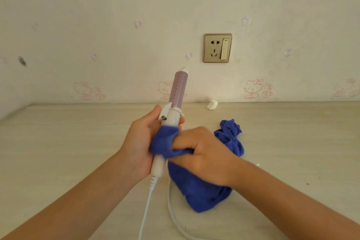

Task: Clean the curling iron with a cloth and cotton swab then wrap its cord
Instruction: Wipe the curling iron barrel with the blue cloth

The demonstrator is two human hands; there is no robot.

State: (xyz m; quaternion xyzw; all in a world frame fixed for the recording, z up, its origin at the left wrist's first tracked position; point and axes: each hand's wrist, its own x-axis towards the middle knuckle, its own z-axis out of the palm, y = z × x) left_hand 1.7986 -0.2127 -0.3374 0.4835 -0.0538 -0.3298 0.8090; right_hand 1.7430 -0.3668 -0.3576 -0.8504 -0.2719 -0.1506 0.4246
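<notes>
Pale wood-grain tabletop (58,152) runs back to a cream wall (116,6) w/ faint pink flower marks and a row of pink cartoon-cat prints low down; one dark smudge at far left.

Head view, counted: 1 gold-framed socket plate (218,48) w/ a switch, on the wall right of centre. 1 crumpled white tissue wad (212,104) at the table's back edge. 1 curling iron (178,87), lilac barrel up, white handle down, tilted a bit right, held above the table's middle. 1 white cord (145,212) drops from the handle's end; a second run curves along the table beside it. 1 blue cloth (202,191), bunched.

2 hands. Left hand (140,142) is wrapped round the iron's handle, thumb up by the clamp lever. Right hand (206,154) clutches the cloth, a fold of it pressed round the handle; the rest hangs under the hand and lies on the table.
</notes>
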